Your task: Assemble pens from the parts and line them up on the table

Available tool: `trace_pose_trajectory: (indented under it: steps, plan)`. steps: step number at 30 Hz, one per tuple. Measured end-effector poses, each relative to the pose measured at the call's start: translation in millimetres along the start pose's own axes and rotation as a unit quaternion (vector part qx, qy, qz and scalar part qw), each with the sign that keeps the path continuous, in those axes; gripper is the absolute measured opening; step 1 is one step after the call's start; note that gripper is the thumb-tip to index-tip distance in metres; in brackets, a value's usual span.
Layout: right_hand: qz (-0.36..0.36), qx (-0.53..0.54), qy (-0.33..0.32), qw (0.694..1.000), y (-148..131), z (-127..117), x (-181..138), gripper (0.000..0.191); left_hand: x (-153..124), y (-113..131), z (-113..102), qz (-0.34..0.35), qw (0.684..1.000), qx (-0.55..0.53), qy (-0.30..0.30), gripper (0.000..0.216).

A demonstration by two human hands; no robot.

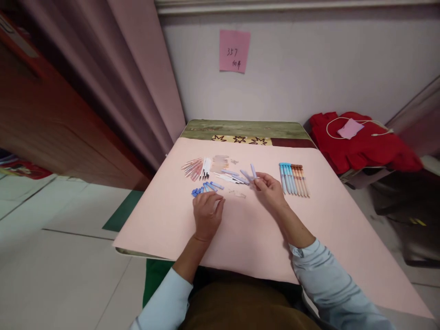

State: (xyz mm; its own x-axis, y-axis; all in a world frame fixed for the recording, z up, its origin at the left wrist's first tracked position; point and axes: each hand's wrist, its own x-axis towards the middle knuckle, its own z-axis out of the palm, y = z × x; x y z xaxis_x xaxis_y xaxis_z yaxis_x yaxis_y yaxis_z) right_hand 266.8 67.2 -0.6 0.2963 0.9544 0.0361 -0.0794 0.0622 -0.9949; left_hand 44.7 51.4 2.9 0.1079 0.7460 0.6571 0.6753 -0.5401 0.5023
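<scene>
My right hand pinches a light purple pen barrel upright between thumb and fingers. Another purple piece leans beside it, and I cannot tell whether it is held too. My left hand is closed in a loose pinch just below some blue pen parts; anything between its fingertips is too small to make out. Between and beyond the hands lie white pen refills and more purple barrels. Small clear pieces rest near the right hand.
Finished-looking blue pens and brown pens lie in a row at right. Pinkish clear tubes, black-tipped refills and pale barrels lie at left on the pink-covered table. Red cloth is beyond the right edge.
</scene>
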Motion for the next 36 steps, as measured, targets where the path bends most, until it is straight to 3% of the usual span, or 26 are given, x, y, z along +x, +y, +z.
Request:
trace_pose_trajectory:
  steps: [4, 8, 14, 18, 23, 27, 30, 33, 36]
  plan:
    - [0.061, 0.111, -0.017, 0.992, 0.1, -3.4, 4.5, 0.045, 26.7, 20.2, 32.4, -0.114, 0.981, -0.159, 0.005, 0.006]
    - [0.101, 0.159, -0.069, 0.980, -5.1, -7.2, 4.3, 0.041, 29.3, 27.9, 48.7, -0.219, 0.924, -0.312, -0.030, 0.017]
    - [0.101, 0.128, -0.181, 0.970, -5.4, 3.8, 0.2, 0.031, 12.2, 27.9, 43.3, -0.336, 0.790, -0.500, -0.111, 0.036]
    - [0.093, 0.093, -0.238, 0.962, 0.0, 11.3, -5.2, 0.025, 16.2, 29.6, 42.0, -0.365, 0.749, -0.545, -0.097, 0.030]
    - [0.079, 0.070, -0.244, 0.964, 0.9, 12.0, -9.4, 0.029, 21.9, 28.4, 38.1, -0.386, 0.702, -0.587, -0.118, 0.025]
    - [0.006, -0.089, -0.107, 0.990, -1.8, 6.2, -8.3, 0.027, 32.0, 16.3, 28.2, -0.403, 0.654, -0.640, -0.012, 0.024]
    - [-0.094, -0.304, -0.027, 0.948, -3.3, 3.1, -8.2, 0.016, 38.0, 5.7, 22.5, -0.414, 0.594, -0.690, 0.003, 0.029]
    - [-0.132, -0.436, -0.060, 0.888, -4.1, 4.0, -10.0, 0.012, 37.3, 2.4, 21.9, -0.426, 0.556, -0.713, -0.025, 0.031]
    - [-0.136, -0.491, -0.103, 0.854, -3.4, 6.4, -12.2, 0.020, 33.8, 4.2, 24.6, -0.423, 0.564, -0.707, -0.059, 0.030]
